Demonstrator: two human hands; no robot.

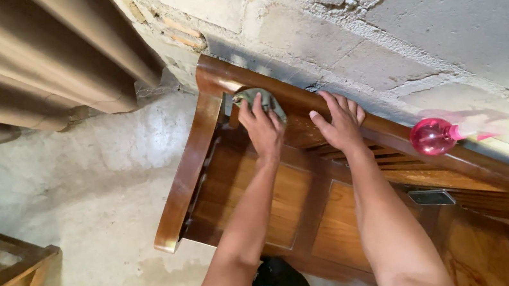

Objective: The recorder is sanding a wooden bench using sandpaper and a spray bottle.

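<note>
Two hands on wooden door, frame centre: left hand clamps grey cloth against top edge; right hand spread flat, bracing.

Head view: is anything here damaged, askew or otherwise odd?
Nothing looks damaged on the varnished wooden bench. One oddity: a pink round bottle lies on its side on the bench's top rail by the block wall, motion-blurred. The left hand presses a grey cloth on the rail; the right hand rests flat.

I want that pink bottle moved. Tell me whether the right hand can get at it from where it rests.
Probably yes. The right hand lies flat on the wooden bench backrest, and the pink bottle stands further along the same rail with nothing between them.
</note>
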